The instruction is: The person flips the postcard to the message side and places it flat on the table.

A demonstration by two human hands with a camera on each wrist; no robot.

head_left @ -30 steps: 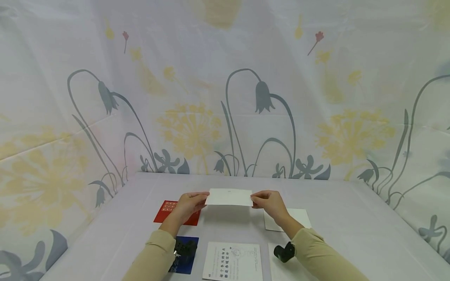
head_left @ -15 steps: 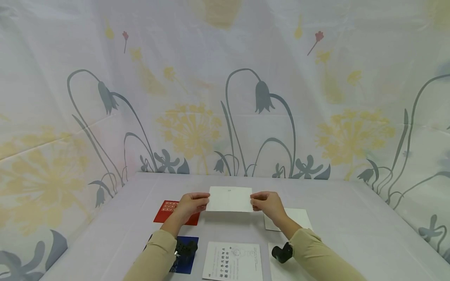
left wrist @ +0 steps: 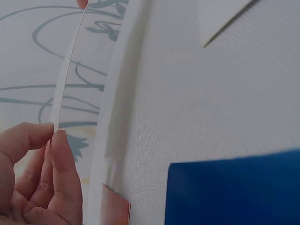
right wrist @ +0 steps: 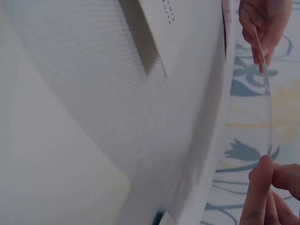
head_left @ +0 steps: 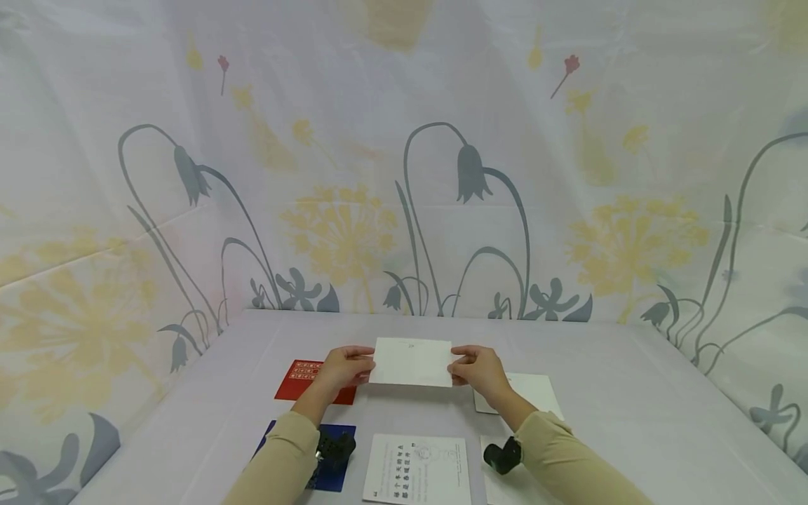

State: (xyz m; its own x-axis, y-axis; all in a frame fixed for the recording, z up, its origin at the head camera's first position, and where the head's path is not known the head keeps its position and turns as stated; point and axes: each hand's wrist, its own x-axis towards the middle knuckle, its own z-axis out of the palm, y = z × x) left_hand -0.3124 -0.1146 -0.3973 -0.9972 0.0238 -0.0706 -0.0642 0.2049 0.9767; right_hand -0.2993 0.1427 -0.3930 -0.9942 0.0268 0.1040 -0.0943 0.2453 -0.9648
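The head view looks forward and down from above the arms, taking in the table (head_left: 631, 393) and the backdrop; each wrist view looks up close along the card's edge, from left and right of the grip; all three share the card (head_left: 412, 362) (left wrist: 65, 70) (right wrist: 265, 89).

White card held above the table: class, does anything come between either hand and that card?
Nothing visible does. The left hand pinches the white card at its left edge and the right hand pinches its right edge, both in direct contact, above the table.
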